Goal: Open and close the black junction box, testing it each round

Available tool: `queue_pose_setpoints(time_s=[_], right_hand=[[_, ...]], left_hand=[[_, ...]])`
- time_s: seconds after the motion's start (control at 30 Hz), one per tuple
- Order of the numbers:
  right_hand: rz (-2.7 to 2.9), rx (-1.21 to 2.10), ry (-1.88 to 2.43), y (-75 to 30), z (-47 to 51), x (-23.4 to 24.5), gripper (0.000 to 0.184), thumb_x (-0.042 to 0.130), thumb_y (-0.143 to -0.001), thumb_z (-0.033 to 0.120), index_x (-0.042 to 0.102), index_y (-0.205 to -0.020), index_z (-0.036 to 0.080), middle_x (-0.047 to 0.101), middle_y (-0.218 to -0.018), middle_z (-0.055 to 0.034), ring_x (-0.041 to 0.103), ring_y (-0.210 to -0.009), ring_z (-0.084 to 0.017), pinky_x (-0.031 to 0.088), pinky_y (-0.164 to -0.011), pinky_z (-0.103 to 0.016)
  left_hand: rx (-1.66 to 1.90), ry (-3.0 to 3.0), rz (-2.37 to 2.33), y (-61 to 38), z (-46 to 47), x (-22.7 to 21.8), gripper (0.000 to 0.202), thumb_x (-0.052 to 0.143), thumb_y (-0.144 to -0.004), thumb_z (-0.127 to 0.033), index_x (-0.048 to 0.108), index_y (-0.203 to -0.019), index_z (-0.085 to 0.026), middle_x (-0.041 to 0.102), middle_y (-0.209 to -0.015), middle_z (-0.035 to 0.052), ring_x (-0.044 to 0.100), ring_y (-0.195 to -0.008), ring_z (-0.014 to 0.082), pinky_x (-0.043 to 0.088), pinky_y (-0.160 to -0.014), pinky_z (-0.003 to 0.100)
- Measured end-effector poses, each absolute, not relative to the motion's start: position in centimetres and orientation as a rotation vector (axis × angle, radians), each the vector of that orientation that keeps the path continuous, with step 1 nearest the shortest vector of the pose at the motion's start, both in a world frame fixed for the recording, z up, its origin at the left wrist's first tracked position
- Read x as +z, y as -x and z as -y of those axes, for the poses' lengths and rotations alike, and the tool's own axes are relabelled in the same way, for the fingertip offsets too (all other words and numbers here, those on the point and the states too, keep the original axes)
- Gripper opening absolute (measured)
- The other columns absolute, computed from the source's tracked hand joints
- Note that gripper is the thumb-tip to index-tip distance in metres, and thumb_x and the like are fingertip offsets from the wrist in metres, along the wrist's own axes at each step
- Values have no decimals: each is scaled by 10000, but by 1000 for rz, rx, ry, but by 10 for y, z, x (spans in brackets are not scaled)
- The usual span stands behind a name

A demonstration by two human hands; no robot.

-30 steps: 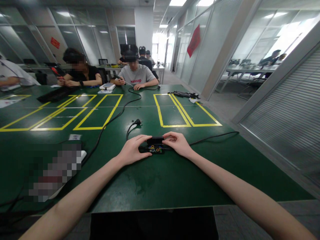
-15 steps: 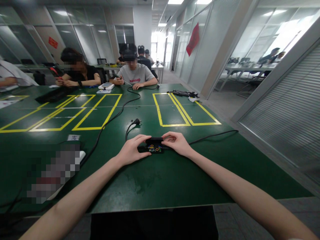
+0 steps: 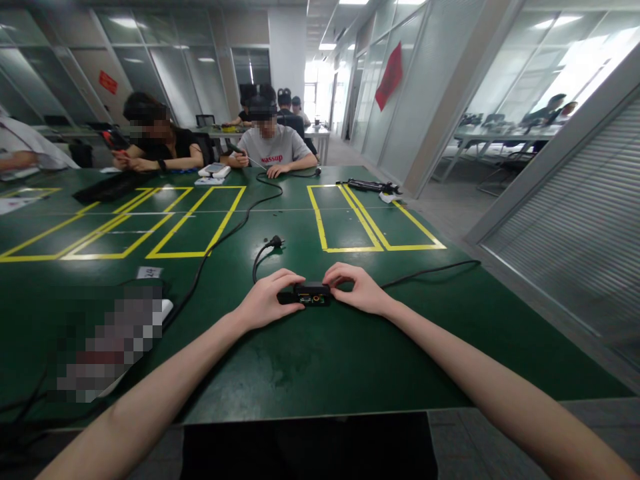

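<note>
A small black power adapter case (image 3: pixel 326 302) rests on the green table, its near side uncovered so that parts of a circuit board (image 3: pixel 306 299) show inside. The black case cover (image 3: pixel 313 287) lies over the far part of it, tilted. My left hand (image 3: pixel 264 299) is closed round the left end, thumb in front and fingers behind at the cover. At the right end, my right hand (image 3: pixel 361 291) pinches the cover between thumb and fingertips. Behind my left hand, a black cord ends in a plug (image 3: pixel 275 243). Another cord (image 3: pixel 430 271) runs off to the right.
A partly blurred white-edged object (image 3: pixel 113 347) lies at the left, near a paper label (image 3: pixel 149 273). A long black cable (image 3: pixel 227 235) crosses the table. Yellow tape rectangles (image 3: pixel 325 230) mark the surface. A folded black tripod (image 3: pixel 370 186) lies at the far right. Co-workers sit opposite.
The cover has come down and forward over the case, hiding more of the circuit board. Both hands keep their places at the two ends.
</note>
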State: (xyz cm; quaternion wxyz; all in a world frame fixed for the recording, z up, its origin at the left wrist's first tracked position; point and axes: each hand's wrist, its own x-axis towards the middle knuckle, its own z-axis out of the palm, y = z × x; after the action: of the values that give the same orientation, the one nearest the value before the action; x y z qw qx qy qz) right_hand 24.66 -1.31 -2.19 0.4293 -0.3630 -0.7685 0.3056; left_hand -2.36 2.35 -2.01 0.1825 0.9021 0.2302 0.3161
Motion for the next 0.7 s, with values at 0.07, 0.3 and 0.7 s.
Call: queue_pose_setpoints(time_s=[0.07, 0.3, 0.7], right_hand=[[1957, 741, 882, -246, 13, -21, 181, 615, -812, 124, 737, -930, 188, 687, -1005, -57, 696, -863, -159, 620, -779, -308], [2132, 604, 858, -245, 18, -20, 272, 658, -802, 130, 725, -1058, 192, 629, -1090, -79, 669, -962, -195, 604, -838, -347], [2366, 77, 950, -239, 19, -22, 301, 617, -999, 338, 674, -1245, 173, 687, -992, -94, 676, -863, -220, 551, -756, -336]], left_hand=[[887, -2551, -627, 23, -23, -20, 338, 812, -840, -239, 692, -1153, -192, 698, -1143, 79, 705, -1022, 214, 587, -916, 344], [891, -2563, -585, 22, -23, -18, 197, 769, -893, -269, 714, -1061, -182, 714, -1089, 80, 708, -973, 202, 581, -861, 323], [888, -2607, -683, 20, -23, -20, 267, 730, -916, -316, 677, -1147, -194, 744, -1088, 66, 720, -969, 216, 572, -860, 330]])
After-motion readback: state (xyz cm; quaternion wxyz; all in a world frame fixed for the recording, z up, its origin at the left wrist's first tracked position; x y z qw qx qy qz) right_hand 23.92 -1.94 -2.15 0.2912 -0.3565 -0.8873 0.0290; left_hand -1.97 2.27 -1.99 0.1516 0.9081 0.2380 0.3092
